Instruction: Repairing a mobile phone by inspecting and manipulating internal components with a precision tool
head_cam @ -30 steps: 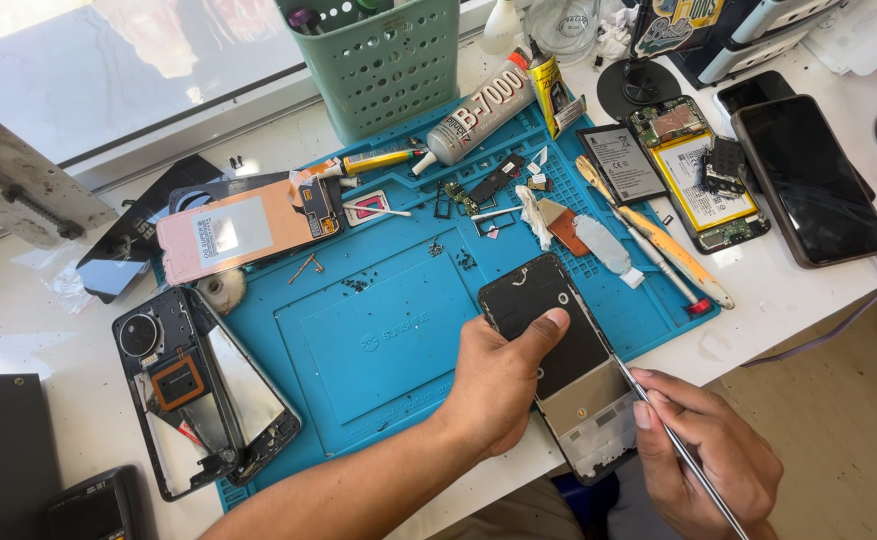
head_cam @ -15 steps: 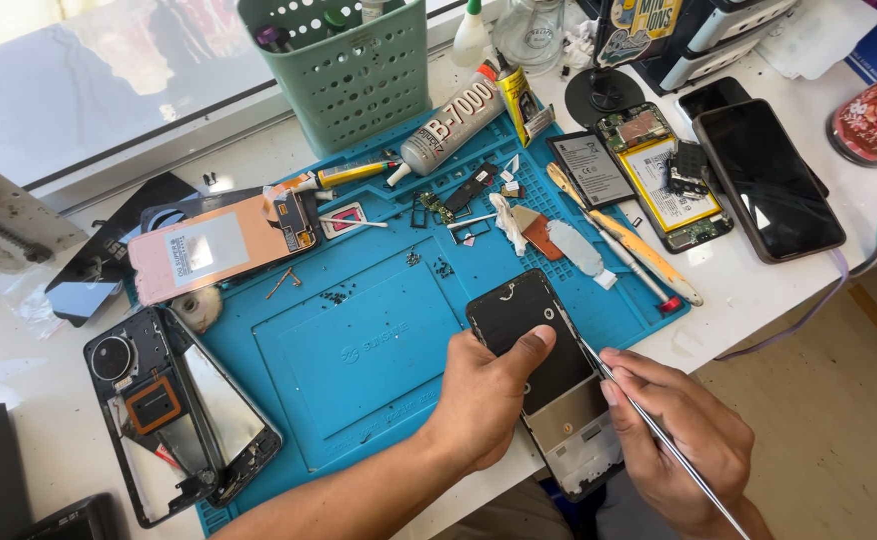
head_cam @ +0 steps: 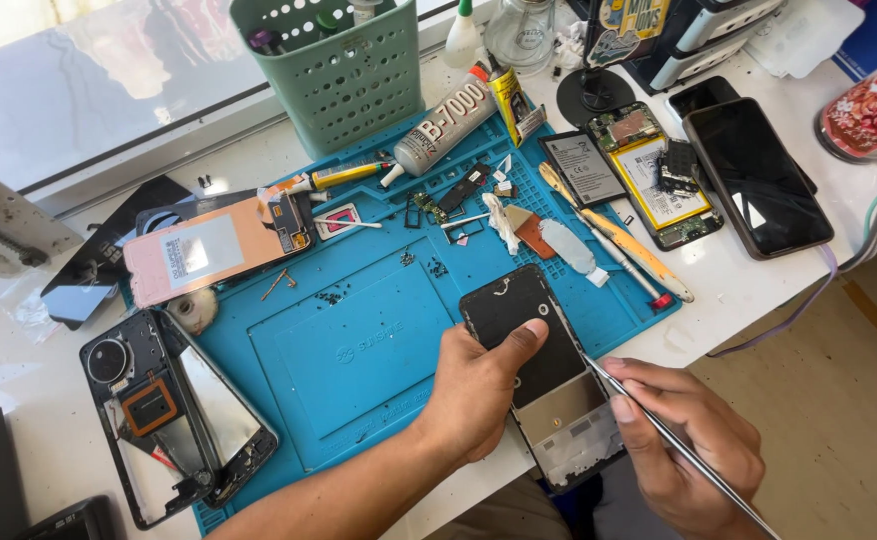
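Left hand (head_cam: pixel 479 385) flat, thumb on opened phone (head_cam: pixel 544 370); right hand (head_cam: pixel 689 445) pinching metal tweezers (head_cam: pixel 659 420).

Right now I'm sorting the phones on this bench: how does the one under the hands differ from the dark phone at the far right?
The phone frame under the left hand is opened up, with bare panels showing; the dark phone looks whole, with a glossy face. The phone frame lies half on the blue mat, overhanging the table edge; the dark phone lies on the white table, untouched. Both are flat, dark and rectangular.
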